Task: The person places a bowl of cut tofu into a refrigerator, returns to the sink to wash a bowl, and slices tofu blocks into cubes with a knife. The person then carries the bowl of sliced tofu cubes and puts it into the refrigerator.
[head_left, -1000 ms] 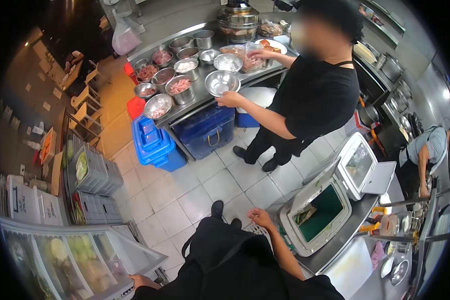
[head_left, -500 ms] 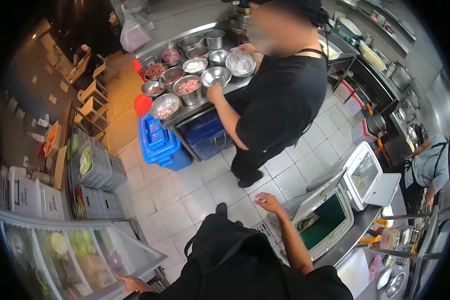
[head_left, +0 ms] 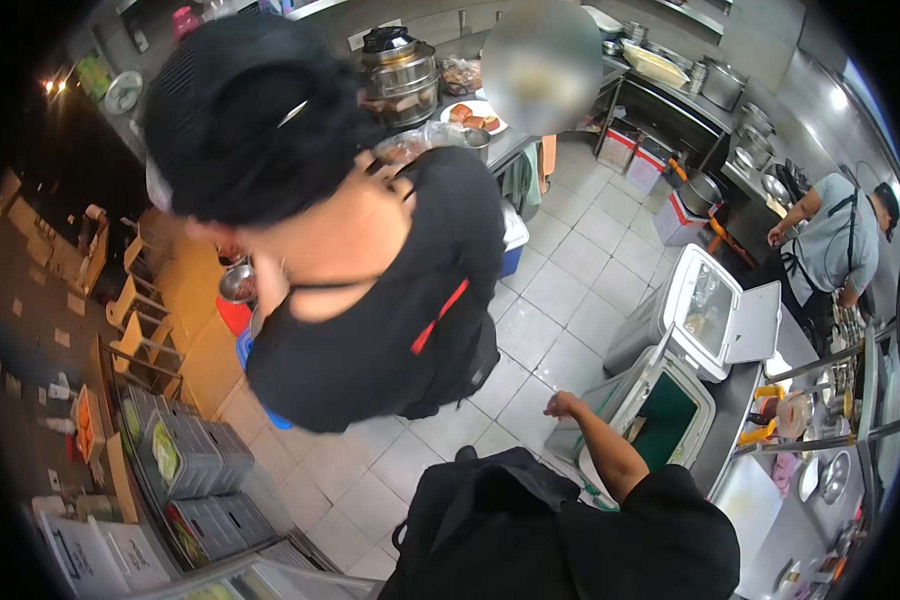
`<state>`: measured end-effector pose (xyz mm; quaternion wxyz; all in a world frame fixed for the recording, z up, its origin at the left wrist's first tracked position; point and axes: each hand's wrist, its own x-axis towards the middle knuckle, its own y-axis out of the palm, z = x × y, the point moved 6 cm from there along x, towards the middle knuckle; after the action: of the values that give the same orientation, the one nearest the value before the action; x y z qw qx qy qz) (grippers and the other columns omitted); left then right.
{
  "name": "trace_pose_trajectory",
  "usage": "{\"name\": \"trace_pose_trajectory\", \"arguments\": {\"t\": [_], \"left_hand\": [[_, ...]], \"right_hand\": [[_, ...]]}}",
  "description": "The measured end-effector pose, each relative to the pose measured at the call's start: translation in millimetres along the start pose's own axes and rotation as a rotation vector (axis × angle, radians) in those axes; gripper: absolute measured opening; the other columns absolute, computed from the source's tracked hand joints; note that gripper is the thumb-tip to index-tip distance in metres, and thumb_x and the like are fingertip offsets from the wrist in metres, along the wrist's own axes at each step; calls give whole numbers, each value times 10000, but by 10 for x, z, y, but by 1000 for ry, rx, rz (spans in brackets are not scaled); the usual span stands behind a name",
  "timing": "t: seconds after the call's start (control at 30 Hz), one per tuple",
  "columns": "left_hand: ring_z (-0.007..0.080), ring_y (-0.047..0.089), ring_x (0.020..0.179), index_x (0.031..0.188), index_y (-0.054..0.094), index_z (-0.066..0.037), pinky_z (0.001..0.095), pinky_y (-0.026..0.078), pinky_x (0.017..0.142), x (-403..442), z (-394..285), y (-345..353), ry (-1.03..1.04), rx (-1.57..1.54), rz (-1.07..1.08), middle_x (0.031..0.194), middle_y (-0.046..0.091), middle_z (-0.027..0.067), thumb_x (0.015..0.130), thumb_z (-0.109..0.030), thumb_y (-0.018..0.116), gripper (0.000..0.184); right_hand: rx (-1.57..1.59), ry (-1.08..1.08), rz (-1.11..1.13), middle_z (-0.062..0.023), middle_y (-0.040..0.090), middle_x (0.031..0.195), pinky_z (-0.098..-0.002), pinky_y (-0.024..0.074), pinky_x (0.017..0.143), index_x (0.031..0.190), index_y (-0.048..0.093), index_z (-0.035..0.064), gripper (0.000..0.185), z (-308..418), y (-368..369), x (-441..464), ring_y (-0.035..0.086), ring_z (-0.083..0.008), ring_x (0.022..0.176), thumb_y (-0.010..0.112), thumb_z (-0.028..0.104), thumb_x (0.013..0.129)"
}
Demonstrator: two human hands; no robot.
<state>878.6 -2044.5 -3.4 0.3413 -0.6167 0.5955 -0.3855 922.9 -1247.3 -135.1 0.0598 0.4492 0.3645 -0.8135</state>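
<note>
My right hand (head_left: 564,405) hangs over the tiled floor, just left of an open white bin (head_left: 660,405) with a green inside. Its fingers are loosely bent and slightly apart, and I see nothing in them. My left hand is out of view below the bottom edge, on the side of the clear-lidded display case (head_left: 270,580). Close in front on the left, a co-worker in a black cap and black top (head_left: 390,290) bends forward, hiding most of the steel counter and its bowls. One metal bowl (head_left: 238,284) still shows beside the co-worker.
Beyond the open bin stands a second white bin (head_left: 705,300) with its lid swung aside. Another person in a grey shirt (head_left: 835,235) works at the right. Grey crates (head_left: 185,455) line the left wall. Tiled floor (head_left: 530,330) runs between. A cutting board (head_left: 755,505) lies at lower right.
My view has turned. The co-worker has come away from the counter toward me and leftward. My left hand, earlier on the display case, has left the view. My right hand is nearer the bin.
</note>
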Motion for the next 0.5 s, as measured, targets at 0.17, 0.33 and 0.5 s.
{"name": "trace_pose_trajectory", "arguments": {"t": [0.17,0.33,0.5], "left_hand": [[327,549,1121,1432,418,-123,503,455,906,-359,-250,325,42,97,129,1290,519,237,744,-677,664,917],[332,520,1165,1436,408,-113,516,434,933,-741,-294,378,37,188,195,1321,496,238,745,-683,657,929],[337,492,1210,1440,399,-103,529,413,960,-1384,-133,211,-42,231,262,1351,473,238,746,-689,651,942]], "right_hand": [[248,296,97,-28,715,810,-350,528,547,913,729,101,313,-372,197,-54,684,-179,687,649,398,854],[616,402,73,-36,720,870,-382,521,550,1040,703,169,235,-615,315,-53,689,-178,672,546,280,906],[954,465,51,-91,708,877,-429,522,564,1062,698,128,290,-1021,270,186,656,-216,613,451,212,935]]}}
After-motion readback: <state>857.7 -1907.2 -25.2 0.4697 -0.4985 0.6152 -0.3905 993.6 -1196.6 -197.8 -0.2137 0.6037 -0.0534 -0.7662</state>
